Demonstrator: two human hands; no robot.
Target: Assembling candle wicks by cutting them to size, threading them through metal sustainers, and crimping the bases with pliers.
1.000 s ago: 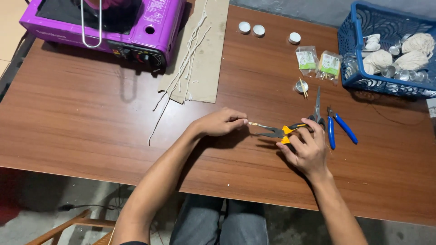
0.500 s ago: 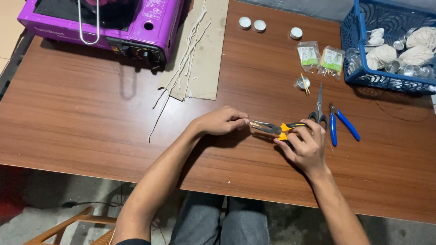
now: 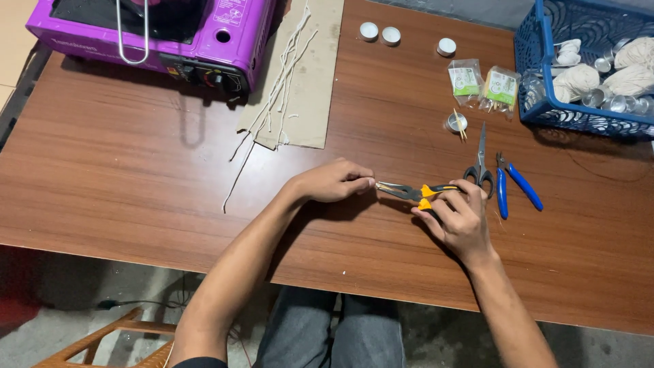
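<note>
The purple stove (image 3: 163, 34) and the cardboard (image 3: 310, 75) with its strings hold their places at the far edge. The left hand (image 3: 330, 182) stays curled, fingertips pinching something small at the tip of the pliers (image 3: 409, 193); it has barely moved. The right hand (image 3: 460, 218) keeps its closed grip on the yellow-and-black handles, near mid-table. Scissors (image 3: 481, 160) and blue cutters (image 3: 514, 187) lie just beside it; the blue basket (image 3: 538, 109) is beyond.

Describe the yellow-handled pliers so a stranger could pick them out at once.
On the brown wooden table, look at the near middle, where the right hand grips the yellow-handled pliers, whose tips meet the left hand. The scissors and blue-handled cutters beside them lie untouched; only the pliers have yellow on their handles.
</note>
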